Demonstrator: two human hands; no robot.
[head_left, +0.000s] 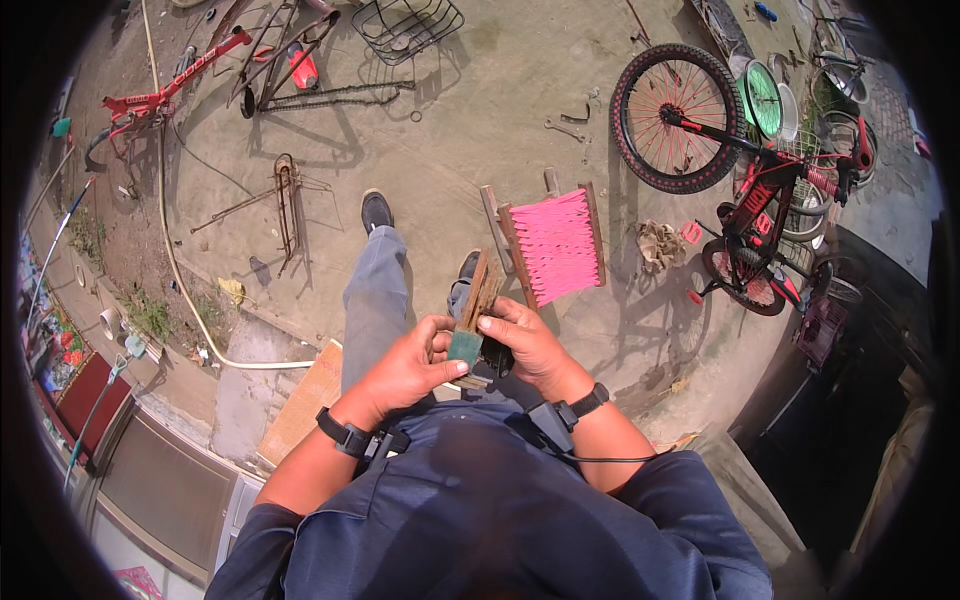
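Note:
My left hand [412,366] and my right hand [528,343] meet in front of my chest. Together they hold a short wooden piece with a green lower end [470,325], tilted up and away from me. Left thumb and fingers pinch the green end; the right hand's fingers wrap the other side. Something dark sits under my right palm, too hidden to make out. Both wrists wear black straps with small devices. My legs in grey trousers and dark shoes [376,210] stand on the dirt ground below.
A low wooden stool with pink woven seat [555,245] stands just ahead. A red and black bicycle [770,215] and a loose spoked wheel [676,117] are right. A red frame [165,95], wire basket [405,27], metal parts and wrenches [565,127] lie on the ground. A white hose [180,270] runs left.

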